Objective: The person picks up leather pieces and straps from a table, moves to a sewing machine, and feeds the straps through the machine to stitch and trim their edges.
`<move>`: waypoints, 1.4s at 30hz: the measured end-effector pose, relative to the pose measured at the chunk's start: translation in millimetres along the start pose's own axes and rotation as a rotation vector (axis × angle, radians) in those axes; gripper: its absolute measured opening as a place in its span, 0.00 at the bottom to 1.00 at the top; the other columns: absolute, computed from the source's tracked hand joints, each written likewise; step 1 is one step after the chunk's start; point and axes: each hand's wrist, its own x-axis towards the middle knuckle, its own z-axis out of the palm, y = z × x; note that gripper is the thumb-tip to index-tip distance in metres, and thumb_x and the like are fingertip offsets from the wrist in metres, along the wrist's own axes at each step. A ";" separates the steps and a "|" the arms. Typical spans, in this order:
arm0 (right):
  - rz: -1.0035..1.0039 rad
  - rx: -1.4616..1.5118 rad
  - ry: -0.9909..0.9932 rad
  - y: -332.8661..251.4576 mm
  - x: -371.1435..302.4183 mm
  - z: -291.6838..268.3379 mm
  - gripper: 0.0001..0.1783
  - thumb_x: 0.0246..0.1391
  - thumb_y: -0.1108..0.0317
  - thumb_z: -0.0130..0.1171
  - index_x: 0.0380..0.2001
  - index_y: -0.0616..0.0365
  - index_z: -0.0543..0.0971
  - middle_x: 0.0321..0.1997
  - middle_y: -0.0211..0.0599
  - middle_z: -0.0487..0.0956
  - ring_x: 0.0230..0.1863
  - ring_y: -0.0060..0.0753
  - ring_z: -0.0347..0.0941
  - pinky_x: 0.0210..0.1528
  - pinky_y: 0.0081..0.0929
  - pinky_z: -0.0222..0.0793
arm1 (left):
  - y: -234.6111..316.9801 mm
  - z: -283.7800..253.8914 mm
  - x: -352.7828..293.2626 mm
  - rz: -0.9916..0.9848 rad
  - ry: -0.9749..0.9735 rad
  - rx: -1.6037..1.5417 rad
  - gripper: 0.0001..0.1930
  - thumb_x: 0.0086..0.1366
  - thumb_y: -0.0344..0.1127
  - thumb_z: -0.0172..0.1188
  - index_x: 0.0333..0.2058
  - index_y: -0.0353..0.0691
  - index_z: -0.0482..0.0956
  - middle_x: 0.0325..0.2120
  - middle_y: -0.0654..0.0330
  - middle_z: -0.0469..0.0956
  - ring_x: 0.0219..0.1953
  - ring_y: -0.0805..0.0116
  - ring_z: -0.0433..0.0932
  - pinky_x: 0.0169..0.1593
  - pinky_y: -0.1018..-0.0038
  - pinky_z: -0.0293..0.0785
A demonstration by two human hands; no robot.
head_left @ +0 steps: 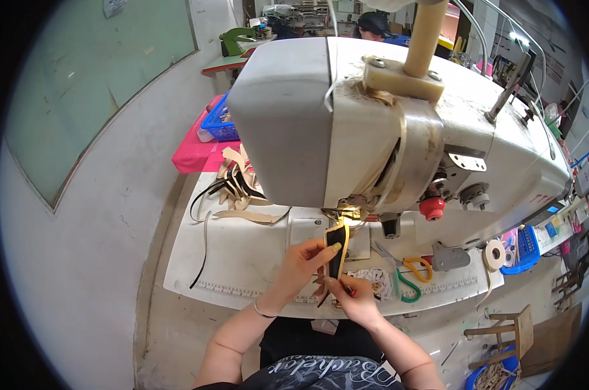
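Observation:
A black strip with a pale tan edge (335, 238) runs from under the lit needle area of a large white sewing machine (278, 117) down toward me. My left hand (309, 259) pinches the strip from its left side, thumb on top, just in front of the needle. Lower down, my right hand (354, 298) is closed on the strip's near end, where loose brown and black ends hang. A small red and black thing shows by my right fingers; its kind is unclear. The needle itself is hidden in the glare.
Scissors with orange and green handles (417, 268) lie right of my hands, by a clear tray of small scraps (380, 281). A tape roll (494, 254) sits at the table's right end. Tan and black strips (238, 185) are heaped left. A wooden stool (512, 331) stands right.

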 end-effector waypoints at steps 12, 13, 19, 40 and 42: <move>-0.067 -0.103 0.021 -18.8 -7.3 -3.2 0.15 0.61 0.62 0.52 0.31 0.65 0.77 0.17 0.35 0.67 0.20 0.22 0.58 0.25 0.26 0.58 | 4.6 5.5 6.3 0.078 0.147 -0.087 0.09 0.64 0.34 0.56 0.29 0.33 0.79 0.20 0.68 0.74 0.22 0.84 0.67 0.27 0.85 0.62; -0.071 -0.104 0.023 -18.0 -6.6 -3.1 0.15 0.61 0.62 0.52 0.31 0.65 0.77 0.17 0.35 0.67 0.20 0.22 0.58 0.25 0.26 0.58 | 4.6 5.4 6.8 0.072 0.163 -0.089 0.09 0.64 0.34 0.56 0.29 0.33 0.79 0.20 0.69 0.74 0.22 0.84 0.67 0.27 0.85 0.61; -0.014 -0.065 0.015 -17.5 -5.1 0.0 0.17 0.61 0.59 0.52 0.29 0.65 0.77 0.15 0.32 0.65 0.20 0.19 0.56 0.24 0.24 0.56 | 2.8 4.4 7.4 0.073 0.183 -0.083 0.09 0.63 0.34 0.56 0.29 0.33 0.79 0.21 0.69 0.74 0.23 0.85 0.66 0.28 0.85 0.61; 0.084 0.170 -0.041 -27.7 -6.8 -0.9 0.21 0.61 0.56 0.53 0.25 0.64 0.75 0.16 0.19 0.61 0.22 0.12 0.51 0.23 0.19 0.50 | 6.0 3.6 11.2 0.053 0.185 -0.045 0.09 0.63 0.34 0.57 0.28 0.34 0.78 0.19 0.69 0.73 0.22 0.85 0.66 0.26 0.85 0.60; 0.096 0.153 -0.040 -31.0 -6.6 -0.6 0.21 0.61 0.55 0.53 0.25 0.64 0.75 0.17 0.19 0.61 0.22 0.12 0.51 0.23 0.18 0.50 | 3.5 2.8 13.3 0.048 0.195 -0.025 0.09 0.63 0.32 0.56 0.30 0.32 0.78 0.21 0.67 0.75 0.23 0.84 0.68 0.28 0.85 0.62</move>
